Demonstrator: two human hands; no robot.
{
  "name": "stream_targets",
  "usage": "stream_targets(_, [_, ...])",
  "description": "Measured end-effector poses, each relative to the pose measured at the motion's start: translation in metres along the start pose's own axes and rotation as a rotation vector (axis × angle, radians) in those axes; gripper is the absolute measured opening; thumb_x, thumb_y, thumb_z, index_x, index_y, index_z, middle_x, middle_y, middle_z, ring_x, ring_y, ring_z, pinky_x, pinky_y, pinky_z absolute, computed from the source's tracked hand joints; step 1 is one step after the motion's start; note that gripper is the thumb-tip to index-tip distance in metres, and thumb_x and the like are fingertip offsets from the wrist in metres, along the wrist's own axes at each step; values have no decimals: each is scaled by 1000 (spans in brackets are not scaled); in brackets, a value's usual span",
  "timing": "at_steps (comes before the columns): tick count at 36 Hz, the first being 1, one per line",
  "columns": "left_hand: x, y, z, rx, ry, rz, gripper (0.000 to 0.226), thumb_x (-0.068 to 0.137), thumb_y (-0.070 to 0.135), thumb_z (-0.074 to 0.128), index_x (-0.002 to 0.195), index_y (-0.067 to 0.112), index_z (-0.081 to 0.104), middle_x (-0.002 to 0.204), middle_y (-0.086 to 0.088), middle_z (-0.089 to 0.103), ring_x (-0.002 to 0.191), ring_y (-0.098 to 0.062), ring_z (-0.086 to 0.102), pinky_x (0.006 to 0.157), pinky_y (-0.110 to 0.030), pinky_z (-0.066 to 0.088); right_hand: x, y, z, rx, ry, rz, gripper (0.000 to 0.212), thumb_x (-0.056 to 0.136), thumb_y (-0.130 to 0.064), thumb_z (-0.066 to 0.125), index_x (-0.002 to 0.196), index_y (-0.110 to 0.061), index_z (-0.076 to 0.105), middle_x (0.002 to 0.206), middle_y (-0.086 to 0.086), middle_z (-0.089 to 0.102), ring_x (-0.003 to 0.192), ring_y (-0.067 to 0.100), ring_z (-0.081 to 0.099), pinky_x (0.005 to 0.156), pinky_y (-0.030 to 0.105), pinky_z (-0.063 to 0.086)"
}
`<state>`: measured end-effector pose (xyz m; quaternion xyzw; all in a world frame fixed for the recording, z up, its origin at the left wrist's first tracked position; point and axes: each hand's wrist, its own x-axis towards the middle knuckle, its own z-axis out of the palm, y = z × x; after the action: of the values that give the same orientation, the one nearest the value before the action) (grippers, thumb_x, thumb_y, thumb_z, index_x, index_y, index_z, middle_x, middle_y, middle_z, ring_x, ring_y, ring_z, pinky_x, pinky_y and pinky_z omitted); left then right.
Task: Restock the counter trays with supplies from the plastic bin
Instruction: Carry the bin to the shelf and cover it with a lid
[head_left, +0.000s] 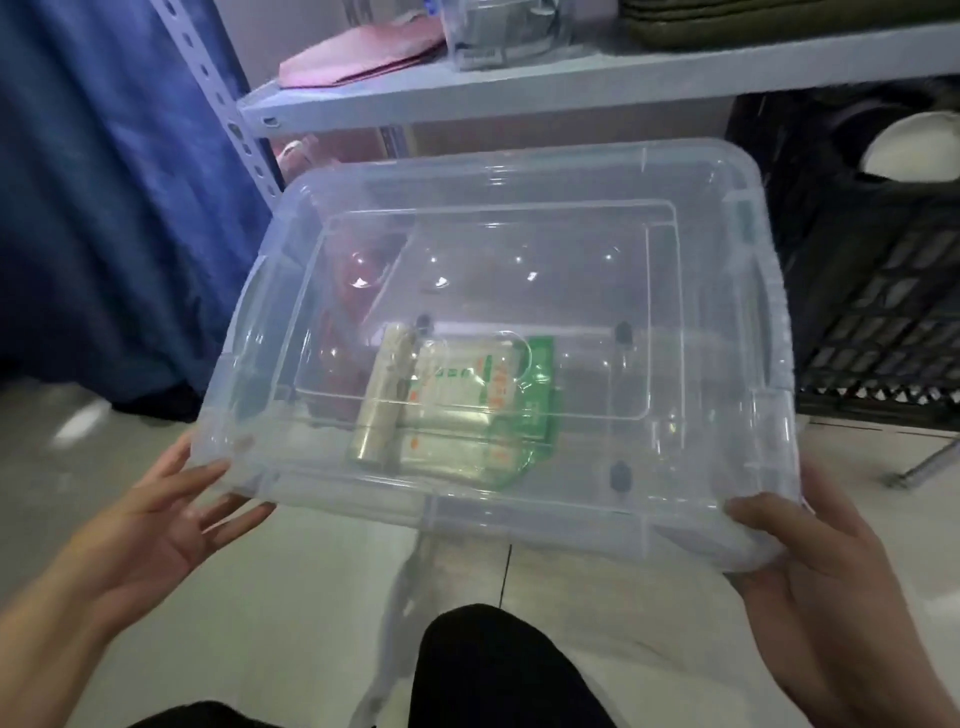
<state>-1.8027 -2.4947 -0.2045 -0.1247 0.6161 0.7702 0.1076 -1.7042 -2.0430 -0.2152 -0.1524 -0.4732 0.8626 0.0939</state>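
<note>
while both hands carry it above the pale floor (322, 597), the clear plastic bin (675, 457) sits tilted toward the camera with its lid on, filling the middle of the view. the left hand (156, 525) is spread wide open, palm up, its fingertips pressed under the bin's near left corner without curling around it. the right hand (810, 561) is partly closed on the near right corner, thumb lying over the lid's rim and the other fingers hidden beneath.

through the lid, a pale roll (382, 395) lies lengthwise beside flat packets with green and orange print (483, 400), both toward the near middle of the bin; something reddish (358, 280) shows dimly at the far left, too blurred to name. the right half of the bin looks bare.

the bin's far edge lies close to the front lip of a grey metal shelf (519, 88), which holds a folded pink cloth (358, 57) and a clear container (509, 31). a blue curtain (104, 197) hangs near the bin's left side, and a black slatted crate (883, 291) stands just beside its right side. open floor lies below the near edge, between the hands, where the person's dark-clad knee (493, 670) rises.
</note>
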Motion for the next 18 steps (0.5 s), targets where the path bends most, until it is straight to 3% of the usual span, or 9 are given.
stream_targets(4, [21, 13, 28, 25, -28, -5, 56, 80, 9, 59, 132, 31, 62, 133, -3, 67, 103, -26, 73, 81, -45, 61, 26, -6, 2, -43, 1, -47, 63, 67, 8, 56, 122, -21, 65, 111, 10, 68, 97, 27, 67, 82, 52, 54])
stream_targets(10, [48, 5, 42, 56, -29, -60, 54, 82, 10, 62, 132, 30, 62, 134, -6, 66, 105, -28, 72, 85, -45, 60, 54, 2, -5, -83, 18, -64, 52, 78, 7, 50, 114, -25, 68, 96, 4, 71, 80, 18, 66, 65, 38, 54])
stream_targets(15, [69, 18, 46, 79, -62, 40, 42, 85, 14, 63, 126, 21, 65, 128, -7, 69, 96, -24, 75, 83, -35, 61, 62, 7, 0, -87, -30, -205, 51, 82, -9, 64, 130, -26, 59, 121, 8, 69, 101, 24, 70, 73, 46, 59])
stream_targets(18, [81, 31, 60, 162, -90, 179, 50, 84, 13, 68, 131, 27, 60, 132, -6, 66, 106, -31, 72, 85, -38, 60, 69, 9, 11, -131, -1, -381, 68, 75, -17, 75, 137, -29, 51, 129, 6, 65, 114, 28, 65, 81, 51, 58])
